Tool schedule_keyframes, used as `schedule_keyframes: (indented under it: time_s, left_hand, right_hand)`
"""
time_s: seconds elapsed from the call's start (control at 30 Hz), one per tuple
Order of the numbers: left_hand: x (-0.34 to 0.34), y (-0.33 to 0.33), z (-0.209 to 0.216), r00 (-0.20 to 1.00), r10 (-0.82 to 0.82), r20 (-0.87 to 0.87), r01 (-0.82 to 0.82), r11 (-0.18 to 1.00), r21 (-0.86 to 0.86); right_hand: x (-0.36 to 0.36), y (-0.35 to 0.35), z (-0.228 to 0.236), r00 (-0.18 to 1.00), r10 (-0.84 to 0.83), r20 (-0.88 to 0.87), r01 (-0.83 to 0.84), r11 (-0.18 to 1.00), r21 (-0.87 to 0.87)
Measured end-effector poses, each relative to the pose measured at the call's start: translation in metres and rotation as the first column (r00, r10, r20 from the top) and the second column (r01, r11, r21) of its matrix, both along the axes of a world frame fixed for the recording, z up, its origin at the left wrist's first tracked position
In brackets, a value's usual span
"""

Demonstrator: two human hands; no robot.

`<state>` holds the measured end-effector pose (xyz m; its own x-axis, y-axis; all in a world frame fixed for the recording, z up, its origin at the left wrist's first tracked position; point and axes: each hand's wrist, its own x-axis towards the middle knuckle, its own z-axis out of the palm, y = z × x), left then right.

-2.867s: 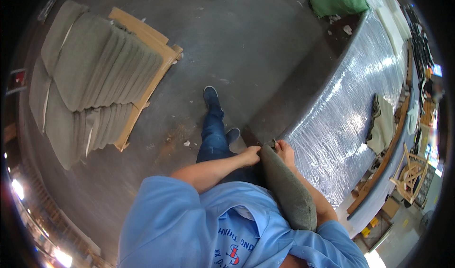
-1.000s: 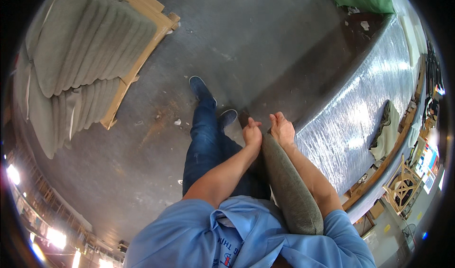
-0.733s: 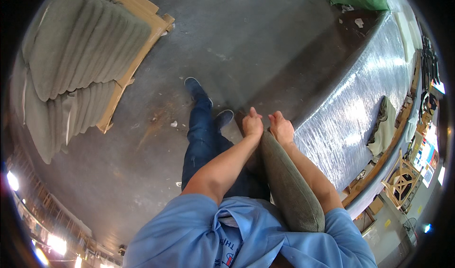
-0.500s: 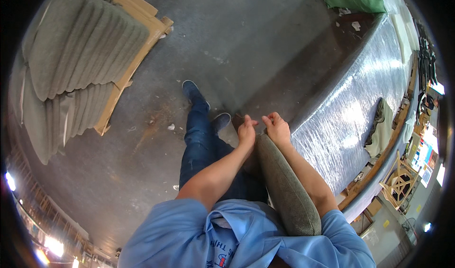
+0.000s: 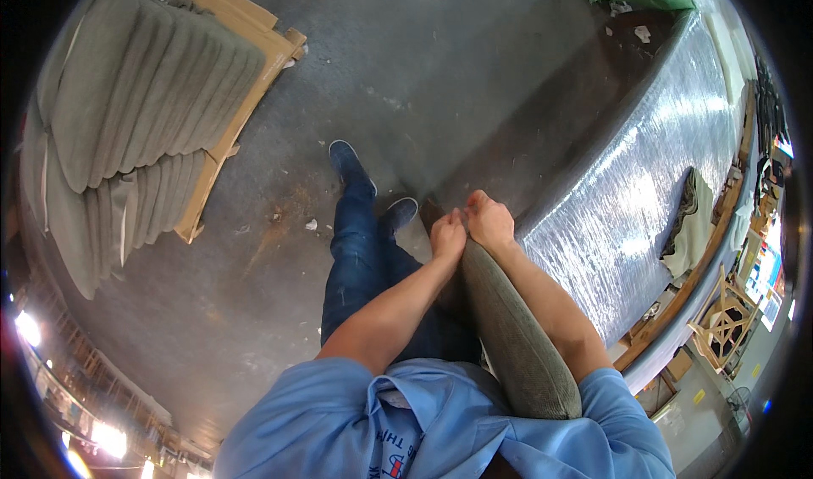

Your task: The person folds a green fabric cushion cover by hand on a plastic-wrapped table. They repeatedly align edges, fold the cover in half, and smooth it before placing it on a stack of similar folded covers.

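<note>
Stacked grey pads [image 5: 144, 89] well left of the grey cushion [image 5: 521, 335]; left hand [image 5: 447, 235] at the cushion's far end, fingers curled; right hand [image 5: 489, 222] beside it, same end, fingers curled too; can't tell what, if anything, either grasps; cushion runs alongside the right forearm [image 5: 555, 301]; film-covered table [image 5: 627, 199] right of the cushion; folded cloth [image 5: 693, 225] farther right.

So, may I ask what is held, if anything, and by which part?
I can't tell whether the left hand or right hand grips the cushion; both are at its far end.
</note>
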<state>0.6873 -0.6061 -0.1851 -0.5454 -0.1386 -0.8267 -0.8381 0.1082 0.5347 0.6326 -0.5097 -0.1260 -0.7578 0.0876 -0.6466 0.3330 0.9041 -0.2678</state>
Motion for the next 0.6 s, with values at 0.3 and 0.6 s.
schedule_keyframes:
  time_s: [0.3,0.6]
  left_hand:
    - [-0.016,0.004,-0.013,0.962,-0.131,0.241,0.16,0.982,-0.103]
    - [-0.028,0.006,0.0,0.902,-0.296,0.314,0.345,0.932,-0.113]
  right_hand:
    - [-0.007,0.009,-0.017,0.993,0.026,0.115,-0.027,1.0,0.006]
    - [-0.005,0.012,-0.023,0.991,0.009,0.135,-0.01,1.0,0.001]
